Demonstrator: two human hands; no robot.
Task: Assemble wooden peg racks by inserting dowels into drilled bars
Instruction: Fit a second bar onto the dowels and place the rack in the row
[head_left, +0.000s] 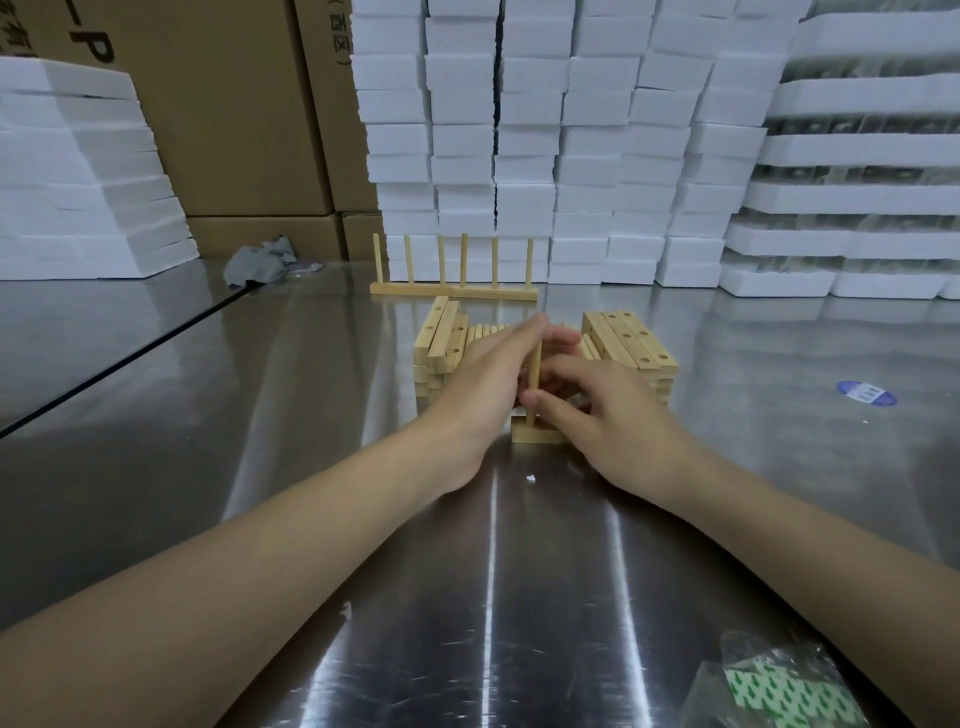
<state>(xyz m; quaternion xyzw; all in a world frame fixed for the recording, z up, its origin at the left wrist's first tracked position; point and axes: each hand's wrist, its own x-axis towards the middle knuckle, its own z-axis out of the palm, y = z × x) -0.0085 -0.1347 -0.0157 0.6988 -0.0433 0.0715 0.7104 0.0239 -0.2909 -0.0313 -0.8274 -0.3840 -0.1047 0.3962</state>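
A wooden dowel (533, 374) stands upright in a drilled bar (535, 435) lying on the steel table in front of me. My right hand (608, 415) pinches the dowel low down with thumb and fingers. My left hand (488, 384) lies beside it with fingers stretched over a row of loose dowels (485, 332). Stacks of drilled bars rise at the left (439, 348) and at the right (631, 340). A finished rack (453, 288) with several upright pegs stands behind them.
The steel table (311, 415) carries a crumpled grey cloth (260, 265) at the back left, a blue sticker (866, 392) at the right and a plastic bag with green-printed contents (779, 686) at the near right. White foam blocks (571, 156) and cardboard boxes (234, 130) line the back.
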